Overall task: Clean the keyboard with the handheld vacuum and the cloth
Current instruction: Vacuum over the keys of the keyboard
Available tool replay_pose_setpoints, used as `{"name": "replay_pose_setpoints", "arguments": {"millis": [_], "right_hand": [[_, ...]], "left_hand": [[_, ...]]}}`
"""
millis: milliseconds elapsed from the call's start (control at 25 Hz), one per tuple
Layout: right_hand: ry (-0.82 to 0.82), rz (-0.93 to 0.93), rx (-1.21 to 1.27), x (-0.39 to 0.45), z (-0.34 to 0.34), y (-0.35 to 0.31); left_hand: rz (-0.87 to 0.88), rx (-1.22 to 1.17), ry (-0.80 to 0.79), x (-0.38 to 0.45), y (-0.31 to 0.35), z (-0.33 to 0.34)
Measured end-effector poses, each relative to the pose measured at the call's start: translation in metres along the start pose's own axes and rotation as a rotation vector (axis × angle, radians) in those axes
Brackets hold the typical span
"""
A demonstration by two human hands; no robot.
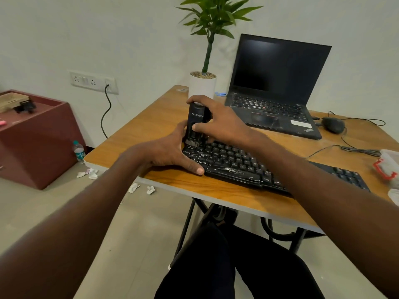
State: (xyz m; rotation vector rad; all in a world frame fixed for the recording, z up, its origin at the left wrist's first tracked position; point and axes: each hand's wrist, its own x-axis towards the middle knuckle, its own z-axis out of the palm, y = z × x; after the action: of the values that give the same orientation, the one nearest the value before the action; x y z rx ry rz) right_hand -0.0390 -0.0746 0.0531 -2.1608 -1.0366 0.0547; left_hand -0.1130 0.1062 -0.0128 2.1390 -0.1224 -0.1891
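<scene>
A black keyboard lies slantwise on the wooden table. A black handheld vacuum stands upright, brush end down, on the keyboard's far left keys. My right hand grips the vacuum's body from the right, fingers over its top and thumb on its front. My left hand lies at the keyboard's left end, thumb along the front edge and fingers curled round the far side beside the vacuum's base. No cloth is clearly in view.
An open laptop and a potted plant stand at the table's back. A mouse with cables lies right. A white and red packet sits at the right edge. Crumpled paper, a bottle and a maroon cabinet are left.
</scene>
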Motion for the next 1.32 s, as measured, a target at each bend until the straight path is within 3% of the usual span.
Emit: {"name": "replay_pose_setpoints", "arguments": {"millis": [120,200,280,400,600,720,920,1040,1200,1320], "right_hand": [[-0.136,-0.086,-0.215,0.008,-0.015,-0.011],[-0.1,-0.132,-0.291,0.008,-0.01,-0.021],[-0.036,-0.15,-0.27,0.005,-0.001,-0.02],[-0.115,-0.117,-0.28,0.004,-0.01,-0.017],[-0.037,-0.137,-0.186,-0.003,-0.002,-0.017],[-0.154,-0.09,-0.309,0.004,-0.01,-0.016],[0.009,-0.075,-0.262,-0.001,0.001,-0.01],[-0.018,0.055,-0.436,0.003,-0.013,-0.004],[0.036,-0.047,-0.317,0.001,-0.004,-0.014],[-0.029,-0.001,-0.481,0.002,-0.005,-0.01]], "left_hand": [[-0.008,0.021,-0.003,0.0,0.001,0.0],[-0.008,0.037,-0.001,-0.002,0.002,-0.001],[-0.004,0.044,-0.003,-0.002,0.003,0.0],[-0.015,0.037,0.004,-0.002,0.003,0.0],[0.008,0.019,0.016,-0.001,0.001,0.0],[-0.012,0.026,0.007,-0.001,0.002,-0.001],[-0.02,0.025,0.013,-0.001,0.001,0.0],[-0.045,0.043,-0.011,0.0,0.002,-0.002],[-0.031,0.042,0.006,0.0,0.001,-0.001],[-0.038,0.052,-0.009,0.001,-0.001,-0.001]]}}
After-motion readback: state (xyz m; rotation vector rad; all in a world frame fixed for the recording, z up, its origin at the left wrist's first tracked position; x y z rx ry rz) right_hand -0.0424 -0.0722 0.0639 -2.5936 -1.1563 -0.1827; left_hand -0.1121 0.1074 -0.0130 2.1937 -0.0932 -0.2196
